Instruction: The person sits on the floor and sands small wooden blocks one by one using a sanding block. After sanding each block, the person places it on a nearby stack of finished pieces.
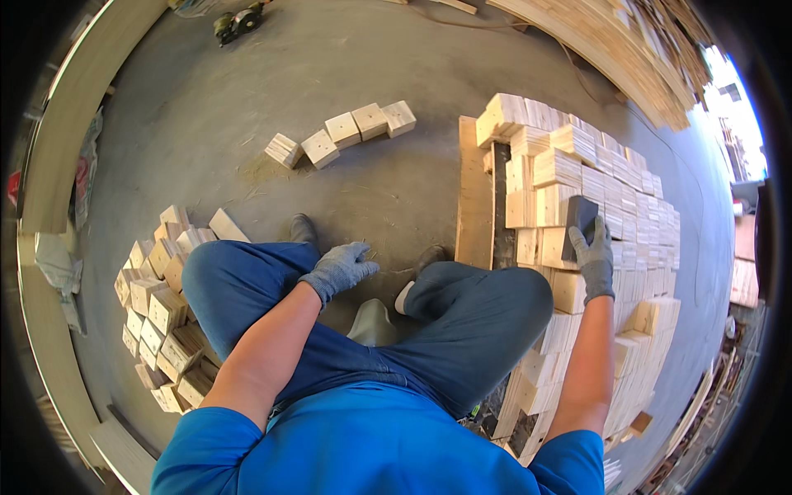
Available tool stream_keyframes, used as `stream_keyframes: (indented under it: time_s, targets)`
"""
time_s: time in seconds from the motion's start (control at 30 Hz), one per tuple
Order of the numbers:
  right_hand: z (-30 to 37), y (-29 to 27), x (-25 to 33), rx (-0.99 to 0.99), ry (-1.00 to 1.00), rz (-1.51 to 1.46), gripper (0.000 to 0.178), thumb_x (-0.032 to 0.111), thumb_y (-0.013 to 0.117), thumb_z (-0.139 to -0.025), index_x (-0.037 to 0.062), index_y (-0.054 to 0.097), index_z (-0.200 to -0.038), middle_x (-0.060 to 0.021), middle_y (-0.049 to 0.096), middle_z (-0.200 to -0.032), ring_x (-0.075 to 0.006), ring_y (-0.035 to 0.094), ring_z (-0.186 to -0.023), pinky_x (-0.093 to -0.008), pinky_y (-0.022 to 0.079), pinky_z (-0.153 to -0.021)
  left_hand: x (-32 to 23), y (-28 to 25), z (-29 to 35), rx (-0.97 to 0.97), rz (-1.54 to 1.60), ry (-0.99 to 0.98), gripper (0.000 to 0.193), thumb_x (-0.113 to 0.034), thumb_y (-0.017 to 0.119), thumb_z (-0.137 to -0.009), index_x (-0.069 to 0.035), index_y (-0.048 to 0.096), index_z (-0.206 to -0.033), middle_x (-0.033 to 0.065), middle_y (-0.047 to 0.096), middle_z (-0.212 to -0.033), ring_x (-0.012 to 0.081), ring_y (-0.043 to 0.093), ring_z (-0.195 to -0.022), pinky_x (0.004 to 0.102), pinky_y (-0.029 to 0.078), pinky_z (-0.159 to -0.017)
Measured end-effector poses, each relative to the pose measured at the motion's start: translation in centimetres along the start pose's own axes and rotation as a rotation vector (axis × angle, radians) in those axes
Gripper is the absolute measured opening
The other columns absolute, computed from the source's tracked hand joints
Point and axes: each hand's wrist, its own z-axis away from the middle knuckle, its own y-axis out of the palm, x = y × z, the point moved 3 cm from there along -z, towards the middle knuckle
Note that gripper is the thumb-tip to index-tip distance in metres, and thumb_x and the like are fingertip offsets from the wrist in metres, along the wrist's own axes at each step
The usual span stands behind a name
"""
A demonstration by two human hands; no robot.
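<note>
The right grip [595, 262], in a grey glove, is clamped on a dark rectangular block [581, 224], its thumb and fingers around the near part, and that block is on the big stack of pale wooden blocks [554, 167], at the left side of its upper surface. The left grip [340, 271], gloved alike, is well to the left of the stack, its fingers loosely bent and apart, just beside the blue trousers [239, 285] over the person's bent left leg. Along the left edge of the stack runs a flat plank [473, 198]. Farther left of the stack, past its far half, five loose wooden blocks [341, 130] lie in a slanting row on the grey floor [412, 177]. Across the legs from the stack, at the far left, is a jumbled heap of similar blocks [167, 309]. Beyond the stack's far end lies a pile of long boards [606, 51], and well off to its far left a dark green power tool [238, 25] rests on the floor
</note>
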Motion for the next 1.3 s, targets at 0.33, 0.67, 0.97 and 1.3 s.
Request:
stream_keyframes:
  time_s: [0.33, 0.67, 0.97, 1.3]
  targets:
    - [0.3, 2.6, 3.1, -0.18, 0.005, 0.198, 0.079, 0.046, 0.071, -0.099, 0.0025, 0.043, -0.159, -0.0353, 0.044, -0.157, -0.051, 0.046, -0.145, -0.0527, 0.043, -0.118, 2.2, -6.3, -0.6, -0.08, 0.237, -0.006, 0.063, -0.044, 0.076, -0.096, 0.002, 0.065, -0.138, 0.0242, 0.07, -0.134, 0.0366, 0.067, -0.125, 0.0413, 0.054, -0.106]
    - [0.7, 4.5, 2.2, -0.343, -0.048, 0.159, 0.062, 0.035, 0.068, -0.105, 0.0015, 0.049, -0.154, -0.0301, 0.05, -0.154, -0.0467, 0.049, -0.143, -0.0519, 0.043, -0.117, 14.0, -17.4, -17.0, -0.729, 0.307, -0.427, 0.088, -0.048, 0.088, -0.082, 0.008, 0.058, -0.143, 0.0229, 0.072, -0.131, 0.0343, 0.068, -0.126, 0.0402, 0.053, -0.106]
    - [1.1, 4.3, 1.8, -0.285, 0.068, 0.135, 0.061, 0.026, 0.066, -0.107, -0.0031, 0.045, -0.156, -0.0233, 0.05, -0.156, -0.0371, 0.049, -0.144, -0.0446, 0.037, -0.122, 26.5, -19.5, -29.6, -0.939, 0.686, -0.673, 0.125, -0.044, 0.098, -0.069, 0.011, 0.031, -0.16, 0.0291, 0.051, -0.155, 0.0379, 0.055, -0.14, 0.0419, 0.046, -0.115]
    - [1.3, 4.5, 1.3, -0.295, 0.068, 0.146, 0.059, 0.027, 0.065, -0.108, -0.0019, 0.045, -0.156, -0.0219, 0.051, -0.155, -0.0348, 0.049, -0.142, -0.0446, 0.037, -0.121, 30.4, -18.5, -31.2, -0.933, 0.761, -0.562, 0.095, -0.021, 0.094, -0.071, 0.006, 0.045, -0.147, 0.024, 0.066, -0.132, 0.033, 0.071, -0.107, 0.0455, 0.058, -0.09]
